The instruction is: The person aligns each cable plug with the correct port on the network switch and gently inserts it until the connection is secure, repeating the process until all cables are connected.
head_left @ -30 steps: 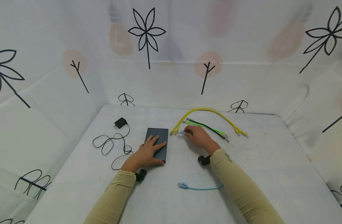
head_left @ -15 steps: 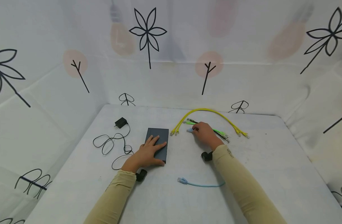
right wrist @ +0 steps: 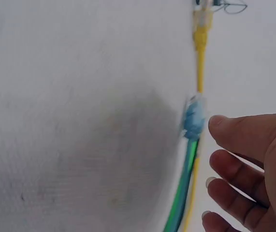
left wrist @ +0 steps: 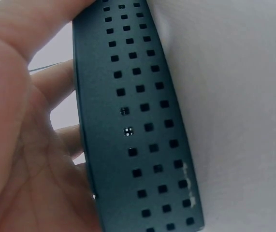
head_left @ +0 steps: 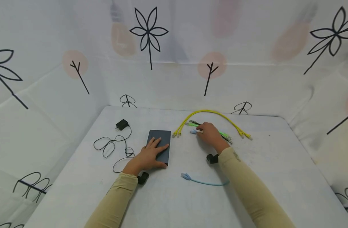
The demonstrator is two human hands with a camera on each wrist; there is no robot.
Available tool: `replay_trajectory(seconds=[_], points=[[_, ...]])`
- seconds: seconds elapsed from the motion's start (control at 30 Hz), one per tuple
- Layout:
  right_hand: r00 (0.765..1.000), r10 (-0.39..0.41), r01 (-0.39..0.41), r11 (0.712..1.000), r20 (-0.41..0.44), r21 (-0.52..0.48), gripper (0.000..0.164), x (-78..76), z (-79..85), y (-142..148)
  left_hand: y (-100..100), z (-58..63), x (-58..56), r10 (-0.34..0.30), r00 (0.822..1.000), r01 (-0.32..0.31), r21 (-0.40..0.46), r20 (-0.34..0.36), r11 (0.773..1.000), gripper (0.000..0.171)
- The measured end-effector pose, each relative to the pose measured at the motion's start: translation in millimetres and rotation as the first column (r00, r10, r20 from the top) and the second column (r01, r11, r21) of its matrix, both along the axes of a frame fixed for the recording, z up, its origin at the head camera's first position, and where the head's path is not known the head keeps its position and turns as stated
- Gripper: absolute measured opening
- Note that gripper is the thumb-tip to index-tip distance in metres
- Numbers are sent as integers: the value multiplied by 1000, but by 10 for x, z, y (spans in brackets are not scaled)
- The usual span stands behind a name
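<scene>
A flat dark network box (head_left: 160, 135) with rows of small square vent holes lies left of the table's middle. My left hand (head_left: 146, 157) rests on it with spread fingers, the thumb at its near edge; in the left wrist view its vented side (left wrist: 138, 121) fills the middle. Next to the light-blue Ethernet cable's far plug (head_left: 193, 131) is my right hand (head_left: 210, 136). In the right wrist view the thumb (right wrist: 239, 133) and loosely bent fingers stand apart from the blue plug (right wrist: 194, 118). A second blue plug (head_left: 186, 176) lies nearer; its cord (head_left: 209, 184) passes under the right forearm.
Behind the right hand lie green Ethernet cables (head_left: 192, 124), a black cable (head_left: 194, 122) and arched yellow cables (head_left: 208, 110). At the left is a black power adapter (head_left: 121, 124) with its looped thin cord (head_left: 108, 145). Patterned cloth walls (head_left: 174, 82) border the white table.
My right hand has shifted right and slightly away, and its fingers have come off the blue plug. The nearer blue plug has slid farther back. The left hand stays on the box.
</scene>
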State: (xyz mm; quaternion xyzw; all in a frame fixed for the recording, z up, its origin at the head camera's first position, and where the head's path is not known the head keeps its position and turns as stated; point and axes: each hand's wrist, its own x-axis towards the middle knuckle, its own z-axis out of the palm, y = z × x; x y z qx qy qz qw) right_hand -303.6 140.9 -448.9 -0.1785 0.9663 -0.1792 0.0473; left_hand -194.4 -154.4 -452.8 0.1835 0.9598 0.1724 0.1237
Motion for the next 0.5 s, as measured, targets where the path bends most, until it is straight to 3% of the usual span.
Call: replay_trajectory(seconds=[0.2,0.5], points=[[999,35,-35,999,5,-21,29,175,150,-30,4,11,-12,0,1000,0,2,8,1000,88],[997,73,-74,997,-5,-37,28,438,125,-91,16,32,0,-3,1000,3,-9,19,1000,88]])
